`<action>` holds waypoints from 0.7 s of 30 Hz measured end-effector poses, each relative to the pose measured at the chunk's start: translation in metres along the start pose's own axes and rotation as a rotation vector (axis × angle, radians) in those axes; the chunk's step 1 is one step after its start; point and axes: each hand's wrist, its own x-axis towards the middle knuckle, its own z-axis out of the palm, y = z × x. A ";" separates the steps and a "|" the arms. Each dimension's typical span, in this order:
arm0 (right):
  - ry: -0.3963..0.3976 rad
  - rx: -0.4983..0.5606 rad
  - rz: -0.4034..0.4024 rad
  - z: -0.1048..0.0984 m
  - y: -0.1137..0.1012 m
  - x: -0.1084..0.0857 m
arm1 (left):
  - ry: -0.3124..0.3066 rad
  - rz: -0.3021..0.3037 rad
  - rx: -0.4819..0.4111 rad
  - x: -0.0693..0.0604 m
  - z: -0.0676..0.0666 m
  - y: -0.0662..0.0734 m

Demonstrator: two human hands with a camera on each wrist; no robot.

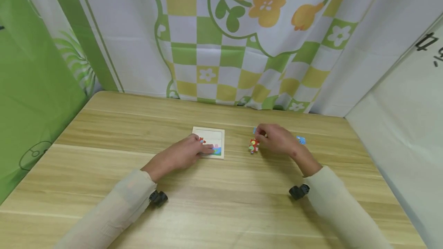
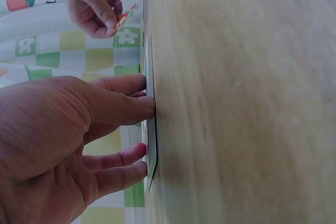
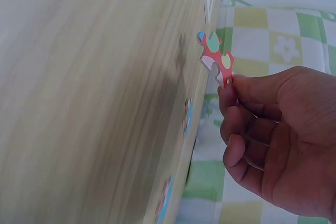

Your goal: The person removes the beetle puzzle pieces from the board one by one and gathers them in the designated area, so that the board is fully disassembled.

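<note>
A red jigsaw puzzle piece [image 1: 253, 146] with green, yellow and white patches is pinched by my right hand [image 1: 278, 140] between thumb and forefinger. In the right wrist view the piece [image 3: 214, 55] is held up off the table, its other fingers curled inward. My left hand [image 1: 182, 151] rests on a square puzzle board [image 1: 222, 141] with a pale frame. Its fingertips touch the board's surface and its thumb lies at the near edge in the left wrist view. Part of a blue, green and red picture [image 1: 217, 151] shows beside the fingers; the hand hides the rest.
A blue puzzle piece [image 1: 300, 140] lies right of my right hand. Another blue piece [image 1: 254, 130] is partly covered by that hand. Both lie on the wooden table [image 1: 221, 203], which meets a patterned curtain [image 1: 228, 57] at the back. A small black camera hangs at each wrist.
</note>
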 end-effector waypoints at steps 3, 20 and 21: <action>-0.009 -0.010 0.020 -0.004 0.007 -0.010 | -0.005 -0.015 -0.026 0.000 0.000 0.000; -0.049 -0.029 0.095 -0.020 0.043 -0.048 | 0.000 -0.025 -0.050 0.000 0.002 -0.002; -0.057 -0.024 0.099 -0.021 0.044 -0.049 | -0.003 -0.027 -0.054 0.000 0.002 -0.002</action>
